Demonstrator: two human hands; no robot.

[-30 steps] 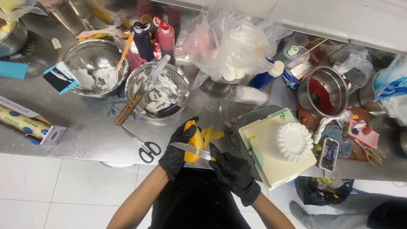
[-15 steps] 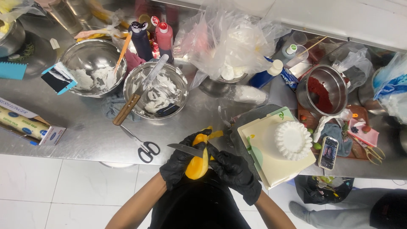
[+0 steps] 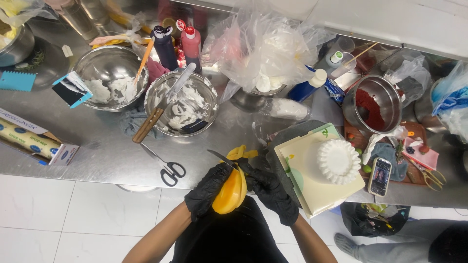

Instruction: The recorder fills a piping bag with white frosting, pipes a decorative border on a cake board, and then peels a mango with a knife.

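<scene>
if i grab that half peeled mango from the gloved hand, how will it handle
The mango would probably feel slippery: its orange flesh is bare where the peel curls away. Its rounded shape suggests it would roll if set down. It looks soft, so a hard squeeze may bruise it.

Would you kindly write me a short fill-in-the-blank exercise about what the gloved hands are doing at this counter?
1. Both hands wear ____ gloves.
2. The left hand holds a peeled ____ fruit.
3. The right hand holds a ____ whose blade lies across the top of the fruit.
4. On the counter left of the hands lies a pair of ____ with black handles.

Missing words: black; yellow-orange; knife; scissors
</scene>
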